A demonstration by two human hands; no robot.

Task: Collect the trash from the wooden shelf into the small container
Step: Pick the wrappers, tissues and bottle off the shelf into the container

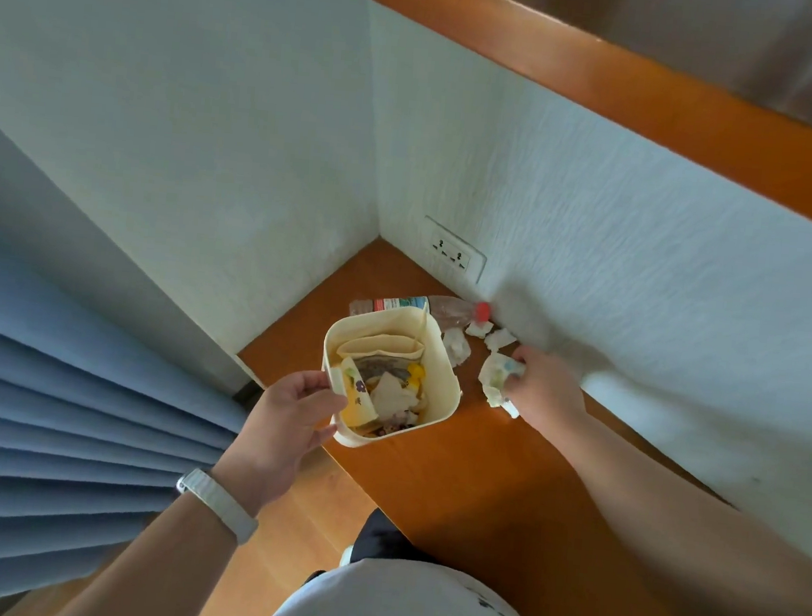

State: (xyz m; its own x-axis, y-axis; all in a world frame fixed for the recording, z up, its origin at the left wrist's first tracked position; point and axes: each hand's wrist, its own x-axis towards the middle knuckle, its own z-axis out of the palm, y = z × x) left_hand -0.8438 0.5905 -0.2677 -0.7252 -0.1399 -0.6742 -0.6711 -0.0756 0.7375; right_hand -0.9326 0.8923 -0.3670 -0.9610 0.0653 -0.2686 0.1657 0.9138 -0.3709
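A small cream container (447, 375) holding paper scraps and wrappers hangs over the front edge of the wooden shelf (493, 467). My left hand (293, 421) grips its near-left rim. My right hand (547, 386) is closed on a crumpled white wrapper (496, 377) lying on the shelf to the right of the container. Behind the container lies a clear plastic bottle (448, 309) with a red cap, on its side against the wall. Three small crumpled white paper pieces (457, 344) sit between the bottle and my right hand.
White textured walls (644, 260) close the shelf at the back and left, with a double wall socket (453, 255) in the corner. A blue pleated curtain (62, 449) hangs at the left. A wooden ledge (659, 89) runs above the wall.
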